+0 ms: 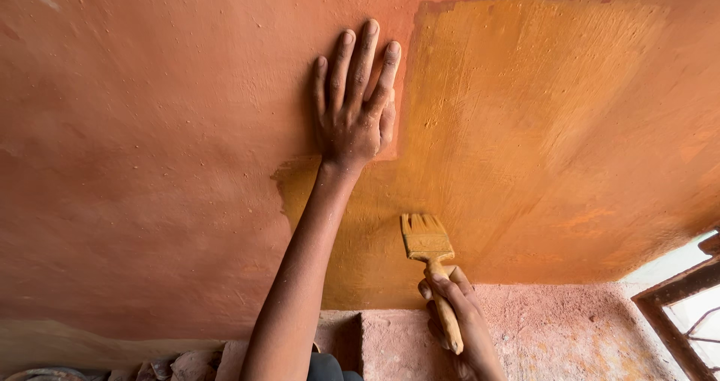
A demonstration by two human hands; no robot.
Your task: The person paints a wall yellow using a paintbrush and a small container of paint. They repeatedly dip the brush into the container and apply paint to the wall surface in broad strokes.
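My left hand (354, 100) lies flat against a reddish-brown plastered surface (150, 126), fingers together and pointing up, at the edge of a freshly coated yellow-orange patch (540, 126). My right hand (461, 317) grips the wooden handle of a flat paintbrush (429, 247). Its paint-soaked yellow bristles press against the lower part of the yellow-orange patch, just right of my left forearm.
A rough pinkish wall (570, 328) runs below the coated area. A dark window frame (679, 306) with bright light behind it sits at the lower right. Cloth or debris (180, 366) lies at the bottom left.
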